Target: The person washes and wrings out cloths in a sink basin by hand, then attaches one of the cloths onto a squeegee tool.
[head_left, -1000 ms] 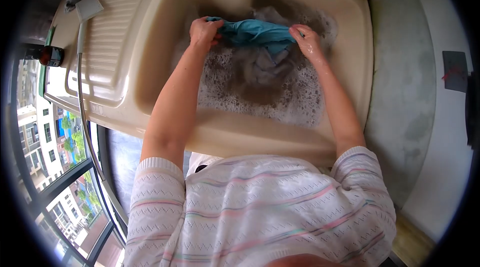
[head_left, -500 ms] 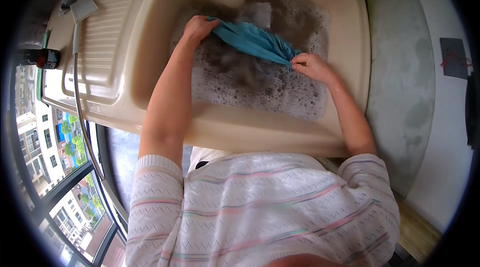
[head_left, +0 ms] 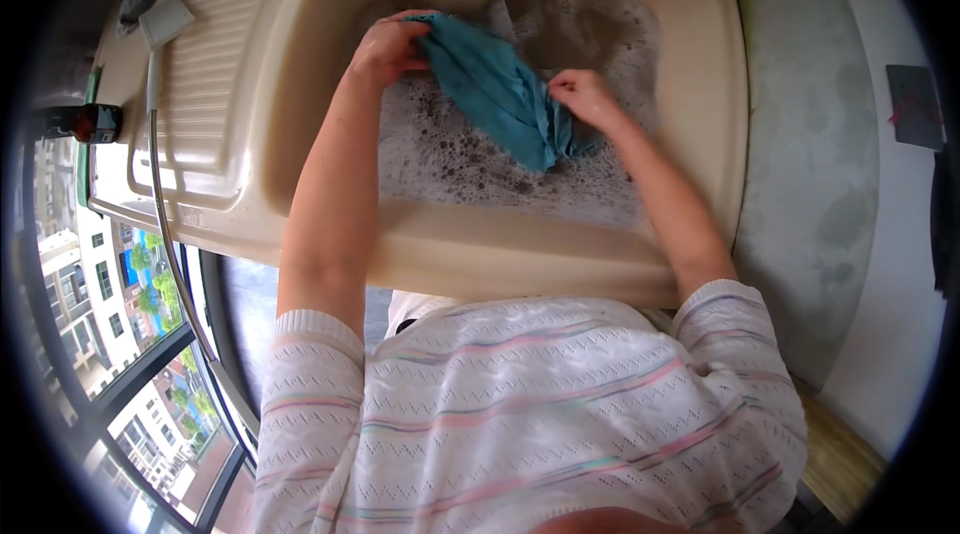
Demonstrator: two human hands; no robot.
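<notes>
As both forearms reached past the sink's front rim (head_left: 510, 256), the teal cloth (head_left: 495, 99) had gone from a stretched band to a loose, wider drape, its lower end down at the suds (head_left: 455, 169). Right hand (head_left: 588, 97) had come in and pinched one edge, while left hand (head_left: 385, 49) kept the upper end gripped; the slack seemed to leave more of the face open to handling. Beyond lay murky water (head_left: 560, 24) and a pale shape (head_left: 499, 16), likely fabric.

Nothing legible, bottle label (head_left: 105, 123) apparently too small
</notes>
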